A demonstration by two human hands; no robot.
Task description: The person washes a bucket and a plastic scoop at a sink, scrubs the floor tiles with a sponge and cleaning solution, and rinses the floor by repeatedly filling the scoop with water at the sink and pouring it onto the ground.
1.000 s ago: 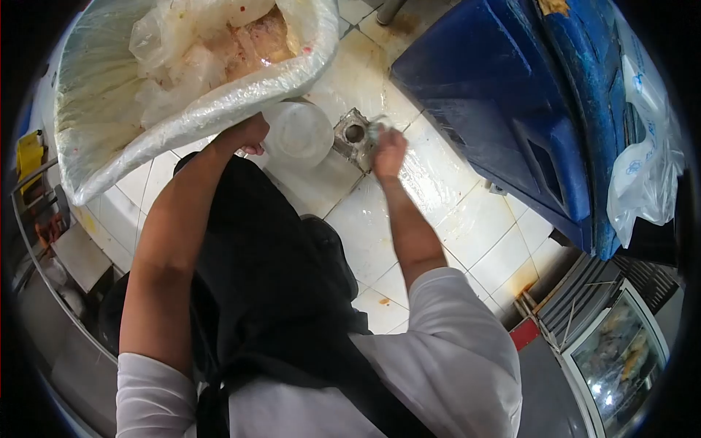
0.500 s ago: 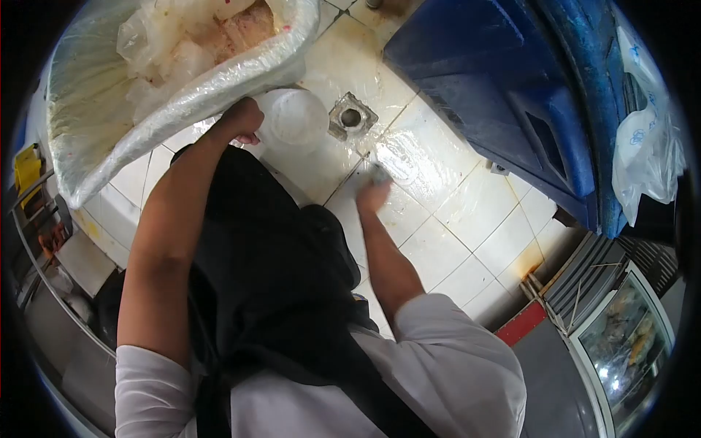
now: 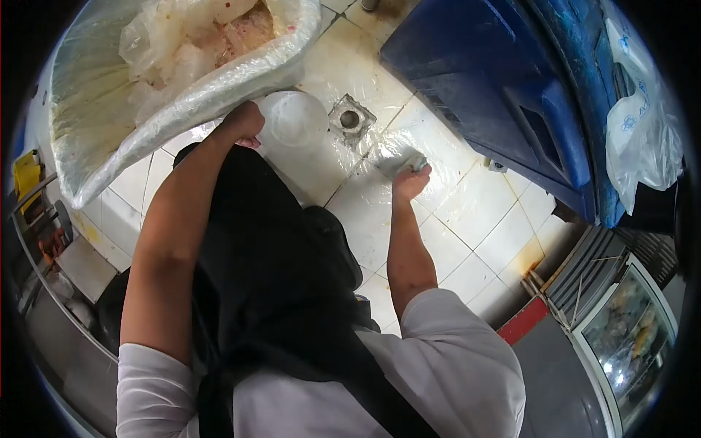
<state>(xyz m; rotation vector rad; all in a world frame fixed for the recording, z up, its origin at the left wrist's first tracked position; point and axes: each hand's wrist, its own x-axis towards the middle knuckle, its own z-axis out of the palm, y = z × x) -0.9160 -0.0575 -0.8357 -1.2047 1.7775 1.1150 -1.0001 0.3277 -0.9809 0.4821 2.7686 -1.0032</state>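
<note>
My right hand [image 3: 411, 182] is closed on a small grey-green wad [image 3: 416, 162], perhaps a scouring pad; its exact kind is too small to make out. Hand and wad are over wet, shiny white floor tiles [image 3: 431, 142], to the right of a square floor drain [image 3: 352, 118]. By my left knee, my left hand [image 3: 244, 123] is curled into a fist beside a round white container [image 3: 294, 119]. What those fingers hold, if anything, is hidden.
A large bin lined with clear plastic [image 3: 182, 102] holds stained plastic bags at upper left. To the right stands a big blue plastic bin [image 3: 482, 95] with a white plastic bag [image 3: 642, 139] hanging from it. A glass-fronted cabinet [image 3: 628, 343] is at lower right.
My right hand has swept right over the wet tiles, away from the drain, with the grey-green wad in it. My left hand has stayed nearly where it was.
</note>
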